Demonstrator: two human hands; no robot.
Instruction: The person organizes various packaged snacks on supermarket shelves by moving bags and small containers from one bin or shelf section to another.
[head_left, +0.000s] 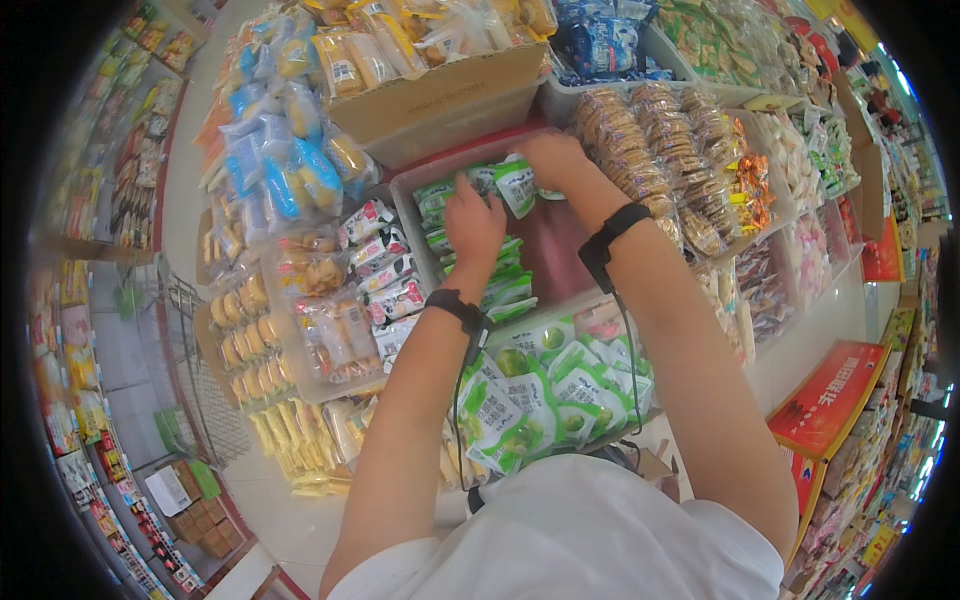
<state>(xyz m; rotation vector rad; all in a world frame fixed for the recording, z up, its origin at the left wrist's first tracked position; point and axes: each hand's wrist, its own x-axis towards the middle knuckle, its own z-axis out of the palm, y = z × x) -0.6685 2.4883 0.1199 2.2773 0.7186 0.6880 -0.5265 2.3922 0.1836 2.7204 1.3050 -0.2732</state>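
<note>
Inside a clear plastic bin (400, 202), small green-and-white snack packets (510, 281) stand in rows along the left part. My left hand (475, 217) rests over these packets, its fingers pointing to the bin's far side; whether it grips one cannot be told. At the far right corner of the bin, my right hand (551, 159) is bent down beside an upright green-and-white packet (515, 186); its fingertips are largely hidden, so its hold is unclear. Larger green-and-white fruit-snack bags (525, 405) lie in a heap nearest my body.
A cardboard box (442, 105) of wrapped bread stands behind the bin. Cow-patterned packets (394, 300) lie left, stacked wrapped biscuits (622, 142) right. A wire shopping cart (199, 375) is at the far left, and a red sign (829, 397) at the right.
</note>
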